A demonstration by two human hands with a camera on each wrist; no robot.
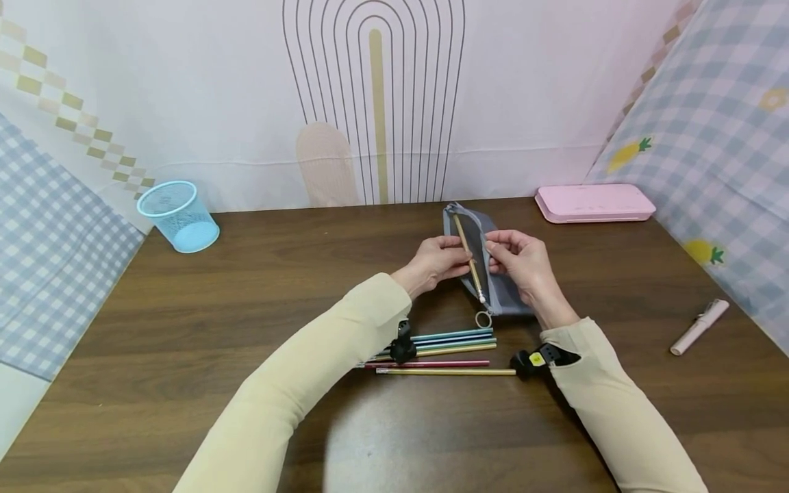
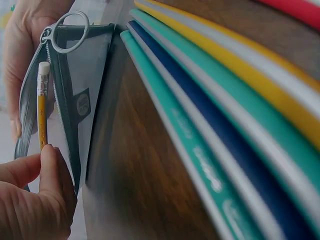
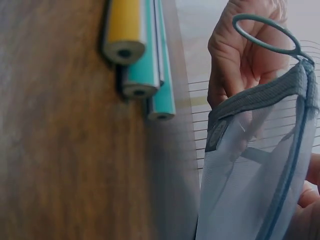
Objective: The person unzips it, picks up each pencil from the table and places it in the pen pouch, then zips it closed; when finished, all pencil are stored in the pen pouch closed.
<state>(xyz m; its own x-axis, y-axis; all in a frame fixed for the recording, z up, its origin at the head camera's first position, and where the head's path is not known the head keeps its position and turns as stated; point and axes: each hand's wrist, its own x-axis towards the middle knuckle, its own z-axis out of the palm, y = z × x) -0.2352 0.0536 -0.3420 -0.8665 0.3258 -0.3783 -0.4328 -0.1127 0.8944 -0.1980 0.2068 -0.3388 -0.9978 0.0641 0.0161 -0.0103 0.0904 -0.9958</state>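
My left hand [image 1: 434, 263] pinches a yellow pencil [image 1: 466, 253] with a white eraser [image 2: 44, 68]. The pencil lies along the unzipped mouth of a grey-blue mesh zip pouch [image 1: 510, 294], its eraser end towards the pouch's ring pull [image 1: 483, 320]. With thumb and fingers, my right hand [image 1: 524, 263] grips the pouch's right edge and keeps the mouth spread. Below the pouch lie several pencils: teal ones [image 2: 165, 120], a dark blue one [image 2: 200, 135], a red one [image 1: 444, 364] and yellow ones [image 1: 446, 372]. My left wrist covers part of them.
A light blue mesh pen cup [image 1: 196, 229] stands at the back left. Towards the back right is a pink case [image 1: 594, 204], and a pale pen [image 1: 699, 327] lies near the right edge of the wooden table [image 1: 185, 342]. Patterned cloths hang behind and at both sides.
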